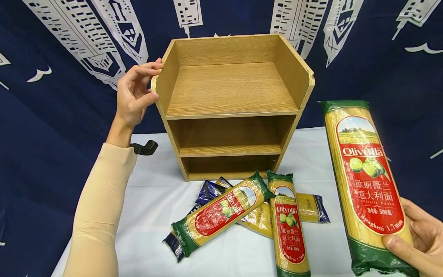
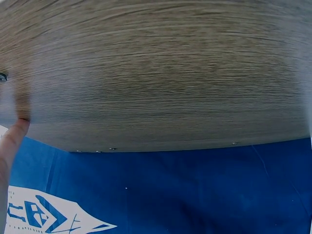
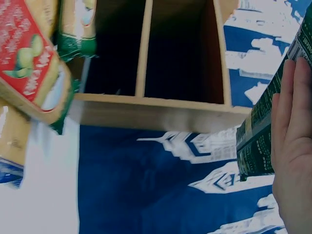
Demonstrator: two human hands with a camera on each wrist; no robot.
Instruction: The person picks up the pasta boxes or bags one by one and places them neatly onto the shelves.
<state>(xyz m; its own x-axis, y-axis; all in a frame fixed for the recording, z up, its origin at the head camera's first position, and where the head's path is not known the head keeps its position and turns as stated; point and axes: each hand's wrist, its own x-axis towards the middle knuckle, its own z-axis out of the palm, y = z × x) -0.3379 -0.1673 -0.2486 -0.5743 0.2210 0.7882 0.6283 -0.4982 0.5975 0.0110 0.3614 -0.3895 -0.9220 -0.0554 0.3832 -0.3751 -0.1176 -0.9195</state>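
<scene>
Spaghetti packet (image 1: 367,184) is gripped at its lower end by the right hand (image 1: 420,234), long axis pointing up and away. Wooden shelf unit (image 1: 232,104) lies ahead-left on the table (image 1: 152,200); left hand (image 1: 133,96), fingers relaxed, touches its left wall.

A table (image 1: 155,204) under a white cloth carries everything. Toward its far edge stands a wooden shelf unit (image 1: 230,107), open at the front, with a walled top tray and two lower compartments. In front of it, nearer the near edge, lies a loose heap of spaghetti packets: one green-ended packet (image 1: 221,213) lies slantwise across two blue-ended packets (image 1: 257,217), and another green-ended packet (image 1: 288,231) lies lengthwise just to the right, overlapping the blue ones.
</scene>
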